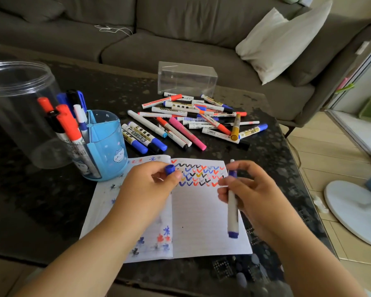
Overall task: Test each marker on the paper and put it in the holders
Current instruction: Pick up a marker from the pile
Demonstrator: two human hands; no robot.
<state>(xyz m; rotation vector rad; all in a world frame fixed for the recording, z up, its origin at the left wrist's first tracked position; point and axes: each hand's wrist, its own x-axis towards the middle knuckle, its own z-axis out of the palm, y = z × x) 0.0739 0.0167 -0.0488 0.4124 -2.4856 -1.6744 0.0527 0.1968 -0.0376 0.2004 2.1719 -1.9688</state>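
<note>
Blue cap point(169, 168) sits pinched between thumb and fingers of the left hand point(150, 185); the right hand point(247, 192) grips an uncapped white marker point(232, 207) upright, tip up, over the lined notebook point(204, 221) beside the blue holder point(107, 146).

A loose pile of markers point(193, 118) blocks the bench point(266, 146) beyond the open notebook point(201, 221). To the left, the blue pen holder point(105, 146) touches the notebook's corner, the clear jar point(15, 103) just beside it. Bare bench shows right of the notebook.
</note>
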